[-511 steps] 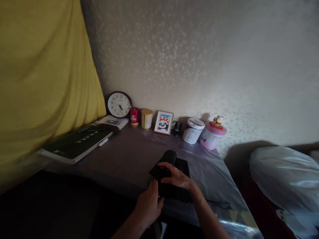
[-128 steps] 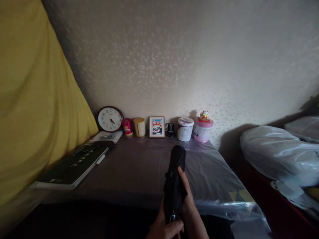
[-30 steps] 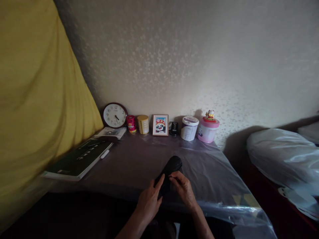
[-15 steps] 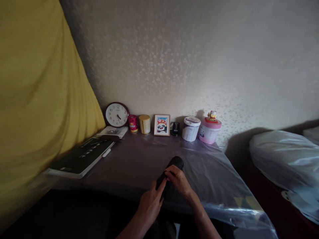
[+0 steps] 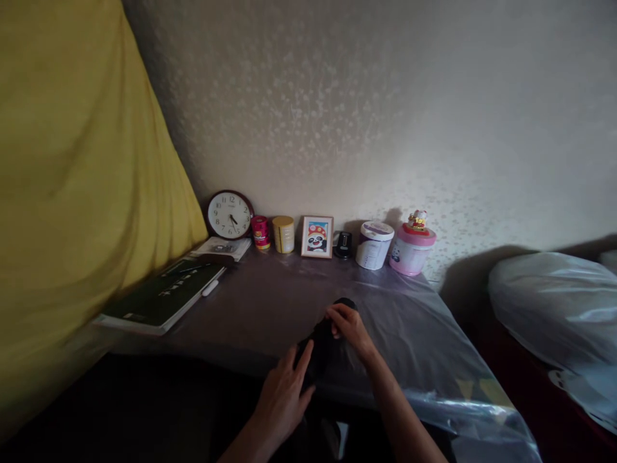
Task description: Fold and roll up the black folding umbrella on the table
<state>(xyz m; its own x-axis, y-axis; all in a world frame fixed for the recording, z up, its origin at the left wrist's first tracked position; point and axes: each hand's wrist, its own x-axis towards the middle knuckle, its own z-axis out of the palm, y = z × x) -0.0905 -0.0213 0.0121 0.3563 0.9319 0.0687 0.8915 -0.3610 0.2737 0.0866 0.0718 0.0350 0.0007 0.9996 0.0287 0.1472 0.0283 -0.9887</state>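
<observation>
A long black bundle of cloth, which looks like a folded umbrella (image 5: 326,350), lies slantwise over the front edge of the table. My left hand (image 5: 284,387) grips its near part, with thumb and fingers on either side. Higher up, the fingers of my right hand (image 5: 351,326) are pinched together at its side, seemingly on a bit of its dark cloth. The far rounded end shows just beyond my right knuckles. In the dim light the near end is lost against the dark below the table.
Along the wall stand a clock (image 5: 230,215), a pink can (image 5: 261,233), a yellow-lidded can (image 5: 283,235), a picture frame (image 5: 317,237), a small black object (image 5: 343,245), a white tub (image 5: 374,245) and a pink tub (image 5: 412,249) topped by a figurine. A green book (image 5: 166,292) lies left, beside a yellow curtain (image 5: 96,161).
My right hand has drawn slightly apart from my left, up along the folded umbrella. My left hand has shifted a little toward me and its fingers have spread. The camera view has shifted slightly.
</observation>
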